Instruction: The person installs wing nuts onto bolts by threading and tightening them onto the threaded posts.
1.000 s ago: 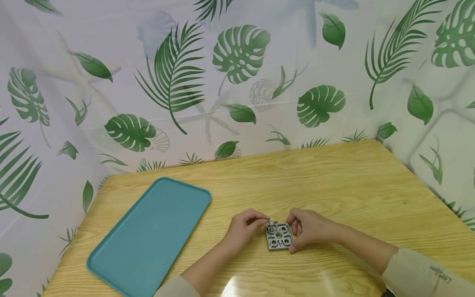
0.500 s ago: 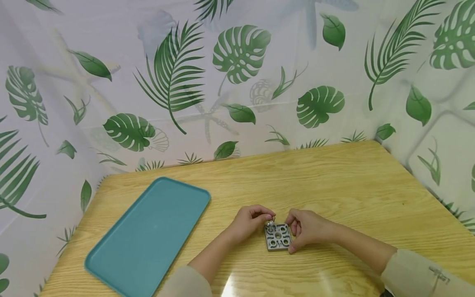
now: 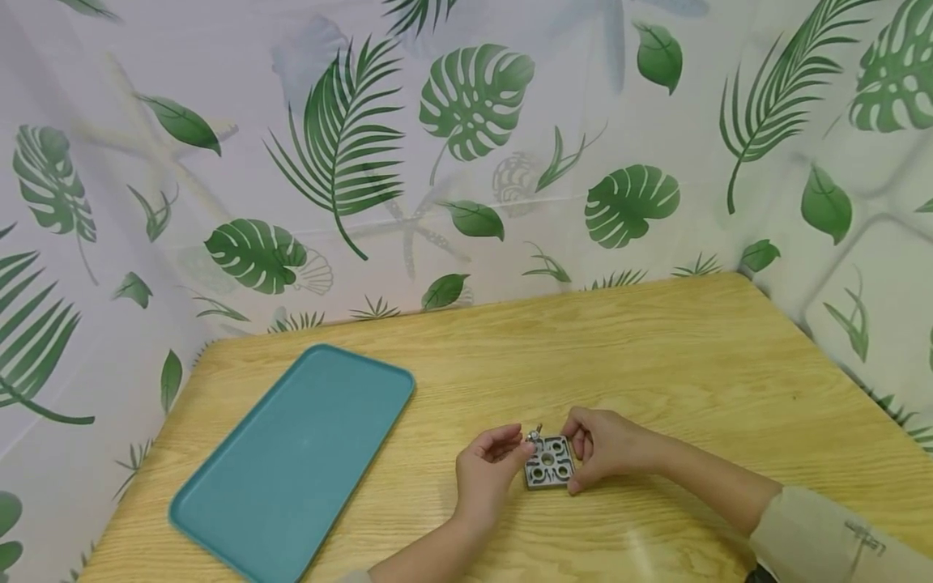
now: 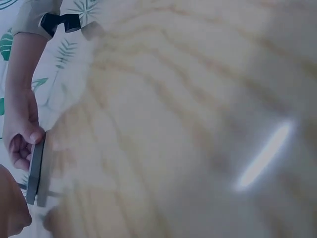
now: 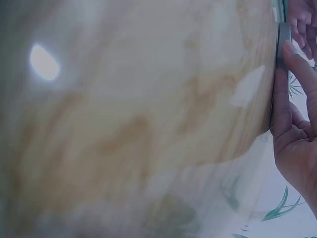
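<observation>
In the head view, I see the metal plate lying at the near side of the table, between the two hands; whether it touches the wood I can't tell. The right hand grasps it along its right edge, thumb at the near corner, fingers at the far one. The plate looks square, with no long axis; what counts is the small metal fitting at its far left corner, stem pointing far. The left hand is nearer to that, its thumb at the corner, fingers loosely bent and apart, pinching nothing I can make out. A teal tray lies well apart, left.

The left wrist view shows the plate edge-on in the right hand, the left hand close by.

In the right wrist view, the right thumb presses the plate's edge, left hand just beyond.
</observation>
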`<state>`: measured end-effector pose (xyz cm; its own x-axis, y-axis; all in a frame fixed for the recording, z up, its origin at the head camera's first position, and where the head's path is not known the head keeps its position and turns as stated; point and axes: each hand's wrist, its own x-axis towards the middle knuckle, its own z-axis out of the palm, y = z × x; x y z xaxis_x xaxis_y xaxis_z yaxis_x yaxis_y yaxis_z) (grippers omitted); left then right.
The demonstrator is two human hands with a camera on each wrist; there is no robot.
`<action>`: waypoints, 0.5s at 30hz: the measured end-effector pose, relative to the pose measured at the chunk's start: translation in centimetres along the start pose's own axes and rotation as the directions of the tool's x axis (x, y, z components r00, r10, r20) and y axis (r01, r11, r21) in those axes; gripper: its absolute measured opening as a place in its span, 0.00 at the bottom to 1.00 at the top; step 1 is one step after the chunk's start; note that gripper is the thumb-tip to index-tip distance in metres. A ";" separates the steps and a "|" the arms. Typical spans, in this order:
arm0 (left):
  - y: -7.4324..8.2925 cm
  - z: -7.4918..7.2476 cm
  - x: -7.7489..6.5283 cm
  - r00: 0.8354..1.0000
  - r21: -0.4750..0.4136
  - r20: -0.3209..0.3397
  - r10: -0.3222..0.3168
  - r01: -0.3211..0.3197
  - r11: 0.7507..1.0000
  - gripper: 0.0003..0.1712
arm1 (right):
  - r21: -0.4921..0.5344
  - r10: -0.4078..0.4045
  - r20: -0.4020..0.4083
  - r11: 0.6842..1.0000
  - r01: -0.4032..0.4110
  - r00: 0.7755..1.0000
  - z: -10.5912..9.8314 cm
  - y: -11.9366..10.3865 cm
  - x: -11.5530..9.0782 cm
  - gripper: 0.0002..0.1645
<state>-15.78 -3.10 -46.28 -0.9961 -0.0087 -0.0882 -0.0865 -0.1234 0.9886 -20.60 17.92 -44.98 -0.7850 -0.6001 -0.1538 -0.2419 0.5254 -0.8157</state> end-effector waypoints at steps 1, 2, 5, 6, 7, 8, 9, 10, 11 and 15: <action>-0.1 0.2 -0.1 1.000 -0.002 -0.006 0.005 -0.005 1.000 0.18 | -0.005 0.000 -0.001 1.000 0.000 1.000 0.0 0.0 0.0 0.35; -0.3 0.3 -0.1 1.000 0.008 -0.012 0.014 -0.014 1.000 0.18 | -0.008 0.001 0.000 1.000 -0.001 1.000 -0.1 0.0 0.0 0.35; -0.6 0.6 0.0 0.999 0.055 -0.021 0.039 -0.038 0.998 0.15 | -0.014 0.005 0.006 1.000 -0.005 1.000 -0.1 0.0 0.0 0.35; -0.7 0.6 0.1 0.999 0.070 -0.024 0.045 -0.043 0.997 0.14 | -0.017 0.005 0.008 1.000 -0.005 1.000 -0.1 0.0 0.0 0.35; -0.8 0.5 0.2 0.998 0.087 -0.022 0.052 -0.050 0.995 0.13 | -0.017 0.005 0.009 1.000 -0.005 1.000 -0.1 0.0 0.0 0.35; -0.9 0.4 0.4 0.998 0.106 -0.018 0.058 -0.056 0.993 0.12 | -0.018 0.004 0.010 1.000 -0.004 1.000 -0.1 0.0 0.0 0.35; -0.9 0.3 0.5 0.998 0.121 -0.012 0.067 -0.065 0.990 0.11 | -0.020 0.003 0.009 1.000 -0.003 1.000 -0.1 0.0 0.0 0.35; -0.9 0.2 0.7 0.997 0.132 -0.005 0.080 -0.078 0.988 0.11 | -0.021 0.001 0.009 1.000 -0.001 1.000 -0.1 0.0 0.0 0.35; -1.0 0.0 0.8 0.996 0.146 0.004 0.092 -0.091 0.985 0.10 | -0.022 -0.001 0.008 1.000 0.001 1.000 -0.1 0.0 0.0 0.35; -1.0 -0.8 1.6 0.986 0.169 0.075 0.146 -0.157 0.973 0.08 | -0.013 0.001 0.008 1.000 -0.001 1.000 -0.1 0.0 0.0 0.35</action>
<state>-17.24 -3.78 -47.53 -0.9966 0.0480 0.0667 0.0691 0.0495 0.9964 -20.65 18.00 -44.90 -0.7806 -0.6043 -0.1594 -0.2485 0.5341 -0.8081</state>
